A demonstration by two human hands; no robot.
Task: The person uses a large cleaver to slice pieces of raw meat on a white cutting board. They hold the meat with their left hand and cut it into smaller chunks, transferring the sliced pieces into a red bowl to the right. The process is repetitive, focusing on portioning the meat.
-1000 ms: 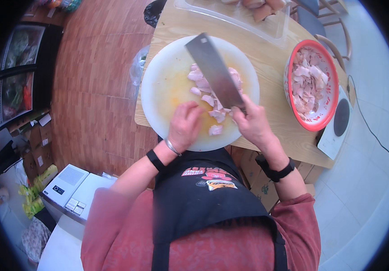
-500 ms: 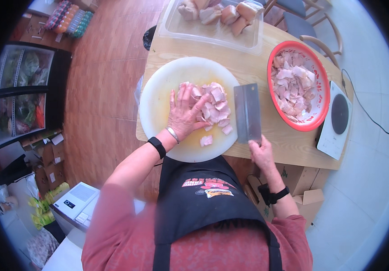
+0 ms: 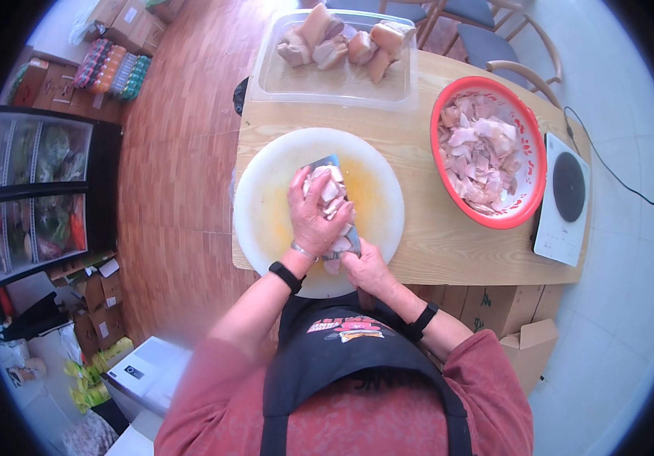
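A cleaver (image 3: pixel 355 242) lies flat over the round white cutting board (image 3: pixel 262 190), a pile of cut pale-pink meat pieces (image 3: pixel 330 190) on its blade. My right hand (image 3: pixel 371 270) is closed round the handle at the board's near right edge. My left hand (image 3: pixel 315 222) rests over the pile with fingers and thumb spread, pressing the pieces against the blade. Part of the pile and most of the blade are hidden under that hand. A piece or two shows below the blade near the handle. Yellowish wet stains mark the board.
Right of the board stands a red-rimmed basin (image 3: pixel 437 156) full of cut meat. Beside it is a white hot plate (image 3: pixel 557 242) with a cable. A clear plastic tub (image 3: pixel 334 91) with several thick meat chunks sits at the table's far side. Chairs (image 3: pixel 486 49) stand beyond.
The cleaver has moved left from beside the board to under the meat pile. The pieces have gone from the board surface onto the blade, with my left hand over them. The view has shifted.
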